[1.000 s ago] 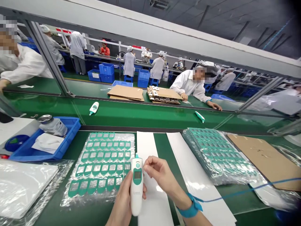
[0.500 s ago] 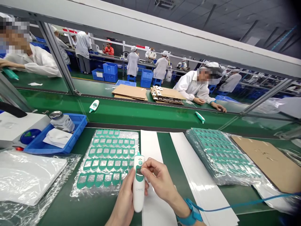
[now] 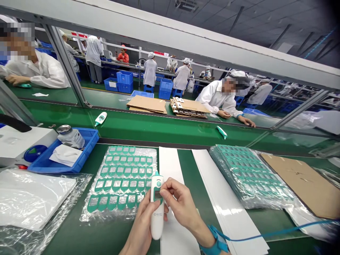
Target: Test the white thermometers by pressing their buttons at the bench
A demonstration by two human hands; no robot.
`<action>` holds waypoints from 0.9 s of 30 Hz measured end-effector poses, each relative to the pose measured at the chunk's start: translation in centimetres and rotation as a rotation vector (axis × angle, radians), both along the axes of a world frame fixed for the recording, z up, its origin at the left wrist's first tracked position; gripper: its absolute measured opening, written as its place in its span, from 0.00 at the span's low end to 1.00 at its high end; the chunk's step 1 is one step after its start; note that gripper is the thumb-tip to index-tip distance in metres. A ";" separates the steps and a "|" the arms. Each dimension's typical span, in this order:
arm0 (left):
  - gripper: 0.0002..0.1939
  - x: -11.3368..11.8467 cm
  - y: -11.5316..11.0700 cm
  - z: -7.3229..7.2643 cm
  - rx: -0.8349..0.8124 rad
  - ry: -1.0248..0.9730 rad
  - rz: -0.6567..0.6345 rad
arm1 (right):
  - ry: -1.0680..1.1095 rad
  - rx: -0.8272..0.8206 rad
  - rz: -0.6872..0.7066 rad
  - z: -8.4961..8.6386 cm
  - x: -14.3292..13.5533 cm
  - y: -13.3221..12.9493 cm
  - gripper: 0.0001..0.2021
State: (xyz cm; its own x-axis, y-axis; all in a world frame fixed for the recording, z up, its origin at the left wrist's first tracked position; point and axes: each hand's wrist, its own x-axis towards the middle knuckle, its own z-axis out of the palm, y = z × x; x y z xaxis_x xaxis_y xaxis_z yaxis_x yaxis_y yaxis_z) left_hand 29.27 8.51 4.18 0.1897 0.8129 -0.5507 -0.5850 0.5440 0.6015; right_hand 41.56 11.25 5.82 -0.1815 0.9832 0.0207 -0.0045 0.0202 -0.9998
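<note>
Green desk [image 3: 79, 233], near edge: left hand [image 3: 140, 226] gripping upright white thermometer [image 3: 156, 209], right hand [image 3: 177, 202] pinching at its display; sheet of green labels [image 3: 119, 180] just left.

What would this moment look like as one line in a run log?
left hand: holds thermometer upright | right hand: fingertips on its display | beside: sheet of green frames, white strip | wrist strap on right wrist

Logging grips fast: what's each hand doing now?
Left hand: closed around white-and-teal plastic handheld thermometer.
Right hand: fingers pinched at its display.
</note>
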 end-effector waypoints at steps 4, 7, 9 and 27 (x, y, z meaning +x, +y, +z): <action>0.31 -0.2 -0.2 0.1 0.043 0.002 -0.011 | 0.011 0.005 0.015 -0.1 0.0 -0.1 0.13; 0.31 -0.3 -0.2 -0.1 0.055 0.000 -0.036 | -0.006 0.026 0.019 -0.4 0.1 -0.2 0.12; 0.32 -0.4 -0.2 -0.3 0.061 -0.007 -0.044 | -0.034 0.052 0.020 -0.5 0.2 -0.2 0.12; 0.41 -0.5 -0.2 -1.6 -0.002 0.002 -0.060 | -0.201 0.155 -0.001 -0.6 0.3 -0.6 0.10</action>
